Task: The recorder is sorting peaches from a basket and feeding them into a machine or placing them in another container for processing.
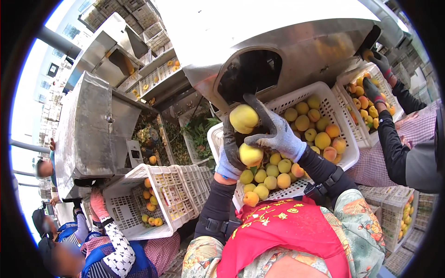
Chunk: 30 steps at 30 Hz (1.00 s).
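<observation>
Both my hands wear blue-grey knit gloves with dark, soiled palms and fingers, raised above a white plastic crate (345, 153) of yellow peaches. My left hand (230, 150) is closed around the left side of two peaches held close together. A large yellow peach (244, 118) sits on top, with my right hand (278, 132) reaching from its right, forefinger above and thumb below. Below the thumb, a second yellow peach (251, 154) rests against my left hand. The inner fingers are partly hidden. Yellow and blushed peaches (278, 172) lie in the crate beneath.
A metal machine with a dark oval opening (250, 76) stands just beyond the crate. To the left, a tilted white crate (125, 204) holds some peaches beside a co-worker's pink-gloved hand (98, 204). On the right, another co-worker's gloved hand (373, 90) is over a peach crate (347, 99).
</observation>
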Tool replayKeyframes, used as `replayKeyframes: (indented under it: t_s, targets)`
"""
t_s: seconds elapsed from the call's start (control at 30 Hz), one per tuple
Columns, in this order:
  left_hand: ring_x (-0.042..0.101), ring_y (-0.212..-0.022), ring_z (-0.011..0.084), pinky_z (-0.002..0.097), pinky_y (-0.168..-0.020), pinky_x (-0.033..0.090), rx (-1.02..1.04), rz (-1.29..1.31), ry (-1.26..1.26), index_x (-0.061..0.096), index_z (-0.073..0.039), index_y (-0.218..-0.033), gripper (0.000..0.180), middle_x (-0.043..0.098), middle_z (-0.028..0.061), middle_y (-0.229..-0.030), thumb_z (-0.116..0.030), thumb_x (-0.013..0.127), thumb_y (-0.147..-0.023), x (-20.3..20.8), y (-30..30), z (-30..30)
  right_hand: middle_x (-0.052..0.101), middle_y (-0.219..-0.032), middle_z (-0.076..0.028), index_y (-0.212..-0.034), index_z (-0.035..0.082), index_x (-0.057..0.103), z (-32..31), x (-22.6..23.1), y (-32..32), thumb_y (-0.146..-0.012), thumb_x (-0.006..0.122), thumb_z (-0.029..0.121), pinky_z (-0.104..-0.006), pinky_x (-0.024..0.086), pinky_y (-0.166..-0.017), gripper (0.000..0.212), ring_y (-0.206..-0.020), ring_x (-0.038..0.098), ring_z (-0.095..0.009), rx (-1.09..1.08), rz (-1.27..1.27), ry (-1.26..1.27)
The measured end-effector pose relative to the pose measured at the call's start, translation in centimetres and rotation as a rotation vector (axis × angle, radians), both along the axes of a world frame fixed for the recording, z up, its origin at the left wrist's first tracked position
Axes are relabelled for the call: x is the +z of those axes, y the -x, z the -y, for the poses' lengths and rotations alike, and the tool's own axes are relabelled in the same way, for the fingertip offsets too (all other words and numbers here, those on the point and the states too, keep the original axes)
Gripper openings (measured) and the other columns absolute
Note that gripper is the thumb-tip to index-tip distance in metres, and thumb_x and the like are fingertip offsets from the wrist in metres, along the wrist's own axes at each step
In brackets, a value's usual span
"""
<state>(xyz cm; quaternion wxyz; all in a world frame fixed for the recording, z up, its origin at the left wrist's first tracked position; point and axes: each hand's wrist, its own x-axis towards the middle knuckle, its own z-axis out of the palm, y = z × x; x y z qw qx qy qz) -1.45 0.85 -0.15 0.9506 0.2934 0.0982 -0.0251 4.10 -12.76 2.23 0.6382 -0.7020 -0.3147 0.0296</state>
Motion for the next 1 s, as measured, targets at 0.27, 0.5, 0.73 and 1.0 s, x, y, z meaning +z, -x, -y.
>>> replayKeyframes:
  t_s: [0.27, 0.5, 0.73, 1.0]
  targets:
    - [0.065, -0.094, 0.0155, 0.0287, -0.083, 0.054, 0.208, 0.088, -0.721, 0.049, 0.000, -0.129, 0.047, 0.066, 0.0098, -0.110, -0.035, 0.048, -0.099, -3.3, -1.9, -1.7, 0.063, -0.110, -0.019, -0.138, 0.000, 0.042, -0.5, 0.0, -0.8, -0.069, 0.080, 0.040, -0.0404, 0.046, -0.088, 0.088, -0.100, 0.061, -0.034, -0.218, 0.095, 0.283]
    - [0.060, -0.101, 0.0174, 0.0291, -0.090, 0.049, 0.144, 0.287, -1.277, 0.014, -0.009, -0.152, 0.093, 0.060, 0.0092, -0.115, -0.004, 0.069, -0.078, -3.5, -1.9, -2.1, 0.061, -0.113, -0.019, -0.134, 0.002, 0.047, -1.6, -1.0, -2.9, -0.067, 0.078, 0.047, -0.0443, 0.038, -0.097, 0.086, -0.104, 0.058, -0.034, -0.468, 0.420, 0.409]
    - [0.062, -0.099, 0.0198, 0.0342, -0.088, 0.052, 0.036, 0.186, -0.649, 0.016, -0.016, -0.152, 0.086, 0.060, 0.0120, -0.116, -0.001, 0.065, -0.083, -5.6, -1.2, -2.4, 0.049, -0.132, -0.019, -0.129, 0.001, 0.049, -3.6, -4.5, -5.5, -0.068, 0.074, 0.050, -0.0538, 0.027, -0.105, 0.082, -0.122, 0.041, -0.038, -0.639, 0.418, 0.704]
    - [0.063, -0.099, 0.0202, 0.0353, -0.087, 0.052, 0.043, 0.154, -0.439, 0.054, -0.001, -0.118, 0.047, 0.066, 0.0113, -0.105, -0.008, 0.075, -0.077, -2.4, -1.6, -0.4, 0.054, -0.126, -0.017, -0.133, 0.005, 0.046, -6.8, -4.5, -10.5, -0.080, 0.066, 0.044, -0.0533, 0.034, -0.097, 0.069, -0.116, 0.048, -0.039, -0.763, 0.422, 0.720]
